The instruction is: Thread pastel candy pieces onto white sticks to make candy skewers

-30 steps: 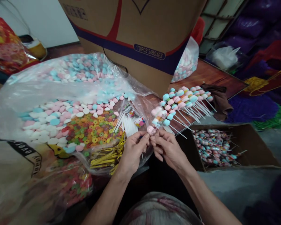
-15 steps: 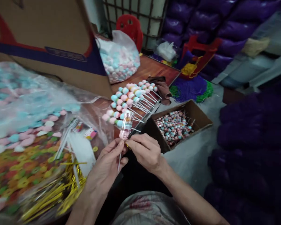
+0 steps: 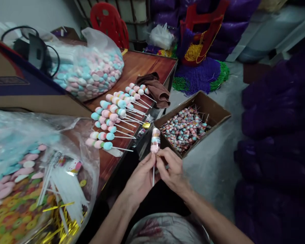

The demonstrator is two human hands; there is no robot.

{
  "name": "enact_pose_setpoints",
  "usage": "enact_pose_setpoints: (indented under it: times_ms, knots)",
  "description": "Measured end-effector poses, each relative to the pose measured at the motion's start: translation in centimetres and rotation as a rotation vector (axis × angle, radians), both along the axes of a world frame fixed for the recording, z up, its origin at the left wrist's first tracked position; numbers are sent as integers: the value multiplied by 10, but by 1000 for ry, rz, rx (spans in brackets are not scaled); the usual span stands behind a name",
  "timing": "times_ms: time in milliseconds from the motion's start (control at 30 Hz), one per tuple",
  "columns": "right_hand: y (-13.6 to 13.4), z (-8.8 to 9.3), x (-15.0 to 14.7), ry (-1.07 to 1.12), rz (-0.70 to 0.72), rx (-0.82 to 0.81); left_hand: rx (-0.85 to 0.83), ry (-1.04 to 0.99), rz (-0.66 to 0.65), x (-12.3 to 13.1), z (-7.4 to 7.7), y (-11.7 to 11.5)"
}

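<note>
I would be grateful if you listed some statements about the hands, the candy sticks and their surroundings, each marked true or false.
1. The left hand and right hand are both at one wrapped candy stick. True.
2. The row of candy sticks lies on the floor. False: it lies on the table.
3. The open box ahead and to the right of the hands holds many candy sticks. True.
4. The chair behind the table is green. False: it is red.
5. A brown cloth lies at the table's edge. True.
</note>
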State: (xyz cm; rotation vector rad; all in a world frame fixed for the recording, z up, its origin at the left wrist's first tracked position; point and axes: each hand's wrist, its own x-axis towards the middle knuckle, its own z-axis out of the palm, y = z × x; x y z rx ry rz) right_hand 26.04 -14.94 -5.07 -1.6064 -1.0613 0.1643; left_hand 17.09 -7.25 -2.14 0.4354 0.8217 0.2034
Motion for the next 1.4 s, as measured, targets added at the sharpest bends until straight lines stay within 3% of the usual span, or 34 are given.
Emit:
enact_pose_setpoints:
  times_ms: [100, 167, 300, 400, 533, 733, 833, 1000, 1100, 1167, 1233, 1300, 1333, 1400]
  knots:
    - [-14, -11, 4, 382, -32, -116, 53, -39, -16, 12, -19, -5]
    - [-19, -17, 8, 567, -55, -150, 216, -15, -27, 15, -25, -6]
    - [-17, -28, 18, 652, -107, -165, 578, 266, -158, 18, -29, -4]
    - [-12, -35, 23, 543, -87, -143, 459, 376, -170, 20, -32, -1]
    - [-12, -42, 25, 539, -47, -134, 251, 215, -160, 25, -38, 1]
    - [-19, -40, 17, 1122, -116, -97, 147, 108, 32, 32, -52, -14]
    - [-20, -40, 7, 1366, -134, -28, 204, 122, 57, 36, -57, -19]
    - [-26, -47, -11, 1174, -118, -93, 483, 250, -60, 43, -56, -12]
    - [-25, -53, -8, 1275, -87, -51, 773, 346, -183, 40, -40, -3]
    - [-18, -60, 2, 1396, -91, 39, 1052, 380, -168, 30, -21, 4]
    - [-3, -73, 13, 1349, -96, 52, 1280, 417, -69, 11, -3, 13]
    - [22, -92, 21, 1106, -58, -76, 1502, 576, 57, -15, 7, 26]
    - [37, -103, 24, 930, -12, -196, 1621, 660, 96, -29, 8, 34]
    - [74, -124, 26, 804, 43, -289, 1819, 803, 52, -55, 1, 49]
